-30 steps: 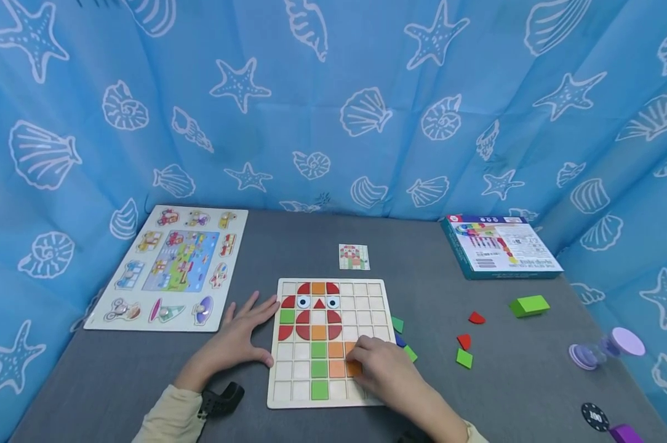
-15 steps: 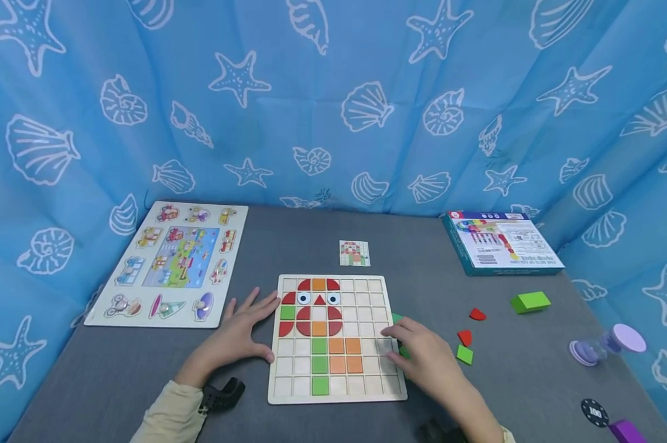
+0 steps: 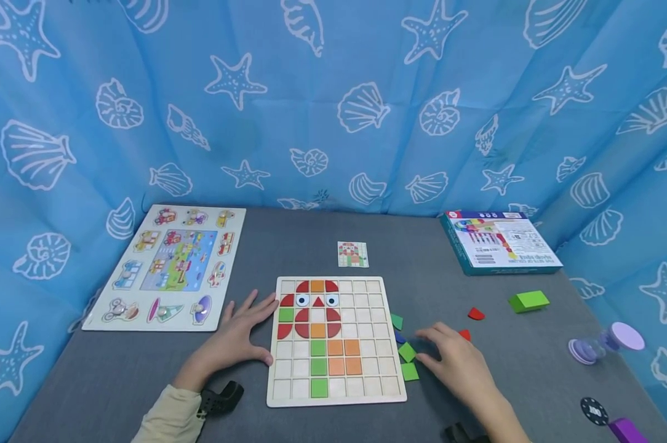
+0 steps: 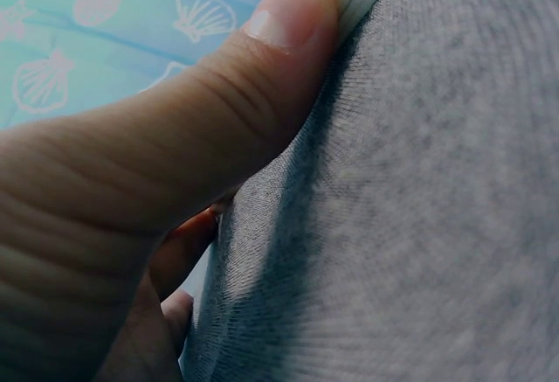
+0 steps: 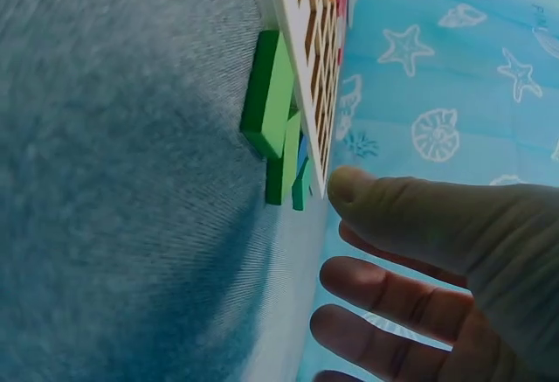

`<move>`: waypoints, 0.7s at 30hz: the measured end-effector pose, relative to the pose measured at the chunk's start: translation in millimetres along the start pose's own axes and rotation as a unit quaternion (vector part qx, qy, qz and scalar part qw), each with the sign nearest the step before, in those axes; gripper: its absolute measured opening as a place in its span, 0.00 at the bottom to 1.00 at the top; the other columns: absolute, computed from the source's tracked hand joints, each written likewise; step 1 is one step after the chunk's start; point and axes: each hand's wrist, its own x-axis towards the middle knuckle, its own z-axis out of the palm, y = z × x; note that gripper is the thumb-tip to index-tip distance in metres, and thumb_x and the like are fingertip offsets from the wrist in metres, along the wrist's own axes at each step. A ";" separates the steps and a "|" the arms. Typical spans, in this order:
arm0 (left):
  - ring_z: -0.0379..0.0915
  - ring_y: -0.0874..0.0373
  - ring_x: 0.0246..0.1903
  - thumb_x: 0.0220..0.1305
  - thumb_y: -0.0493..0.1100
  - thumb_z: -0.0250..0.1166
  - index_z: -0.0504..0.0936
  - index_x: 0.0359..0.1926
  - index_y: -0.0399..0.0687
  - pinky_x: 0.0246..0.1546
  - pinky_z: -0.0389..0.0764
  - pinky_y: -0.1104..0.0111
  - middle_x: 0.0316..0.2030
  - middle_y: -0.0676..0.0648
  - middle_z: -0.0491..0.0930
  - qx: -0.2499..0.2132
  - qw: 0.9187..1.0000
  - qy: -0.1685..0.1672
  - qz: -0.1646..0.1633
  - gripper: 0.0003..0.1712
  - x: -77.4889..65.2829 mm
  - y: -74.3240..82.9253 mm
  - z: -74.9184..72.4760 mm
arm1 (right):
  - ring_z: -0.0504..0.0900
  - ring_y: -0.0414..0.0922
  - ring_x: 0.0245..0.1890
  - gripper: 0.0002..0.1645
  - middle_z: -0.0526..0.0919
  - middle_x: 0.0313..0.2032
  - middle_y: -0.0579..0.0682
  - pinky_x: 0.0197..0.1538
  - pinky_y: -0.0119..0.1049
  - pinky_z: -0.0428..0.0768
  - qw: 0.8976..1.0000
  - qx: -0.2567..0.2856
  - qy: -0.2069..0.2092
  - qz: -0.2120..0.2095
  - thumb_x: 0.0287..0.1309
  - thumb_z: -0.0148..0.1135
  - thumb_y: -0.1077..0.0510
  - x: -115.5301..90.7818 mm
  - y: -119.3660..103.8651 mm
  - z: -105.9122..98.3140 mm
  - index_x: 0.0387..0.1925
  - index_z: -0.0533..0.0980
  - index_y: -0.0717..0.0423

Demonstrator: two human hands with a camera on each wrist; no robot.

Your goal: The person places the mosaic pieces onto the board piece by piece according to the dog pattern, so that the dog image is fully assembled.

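Note:
A light wooden grid board (image 3: pixel 369 317) lies on the table, partly filled with red, green and orange tiles and two eye pieces. My left hand (image 3: pixel 236 338) rests with spread fingers at its left edge; the thumb (image 4: pixel 293 15) touches the side in the left wrist view. Off the board's right edge my right hand (image 3: pixel 458 363) hovers with fingers apart, holding nothing. Close to its fingertips lie a green square tile (image 3: pixel 407 352), another green square (image 3: pixel 410 371), a blue piece (image 3: pixel 400 337) and a darker green piece (image 3: pixel 397 322).
Behind the board lies a small pattern card (image 3: pixel 352 254). A knob puzzle (image 3: pixel 231 246) is at left, a box (image 3: pixel 502 243) at back right. On the right are red pieces (image 3: pixel 476 314), a green block (image 3: pixel 529 301), a purple hourglass-like object (image 3: pixel 607 344) and a black disc (image 3: pixel 595 411).
My right hand has left the orange tiles on the board and moved right, to beside the loose green tiles. The left hand has stayed at the board's left edge.

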 end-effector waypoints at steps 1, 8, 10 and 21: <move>0.31 0.47 0.67 0.24 0.69 0.68 0.56 0.67 0.54 0.58 0.28 0.42 0.67 0.55 0.50 -0.001 1.000 0.000 0.000 0.64 -0.1 0.2 0.1 | 0.74 0.37 0.28 0.21 0.76 0.31 0.43 0.30 0.35 0.74 1.000 -0.002 -0.001 0.002 0.33 0.73 0.56 -0.3 0.5 0.6 0.37 0.80 0.49; 0.31 0.47 0.67 0.24 0.69 0.68 0.56 0.66 0.54 0.58 0.28 0.42 0.67 0.54 0.51 -0.002 1.000 0.002 0.001 0.64 -0.6 0.9 1.1 | 0.73 0.36 0.28 0.21 0.76 0.31 0.41 0.29 0.35 0.73 1.000 -0.006 -0.012 0.008 0.34 0.73 0.53 0.6 1.2 4.6 0.37 0.80 0.48; 0.31 0.47 0.67 0.24 0.69 0.68 0.56 0.66 0.54 0.58 0.28 0.42 0.67 0.54 0.51 -0.002 1.000 0.004 0.003 0.64 -0.5 0.8 1.2 | 0.73 0.36 0.29 0.21 0.76 0.31 0.41 0.30 0.35 0.73 1.000 -0.006 -0.017 0.011 0.34 0.73 0.53 1.1 0.6 5.6 0.37 0.80 0.47; 0.32 0.46 0.67 0.24 0.69 0.68 0.56 0.66 0.54 0.58 0.29 0.41 0.67 0.54 0.51 0.000 1.000 0.004 0.003 0.64 -0.3 1.5 0.2 | 0.75 0.38 0.31 0.20 0.76 0.30 0.41 0.34 0.38 0.76 1.000 -0.005 -0.015 -0.008 0.36 0.71 0.50 7.1 -1.6 14.2 0.36 0.80 0.48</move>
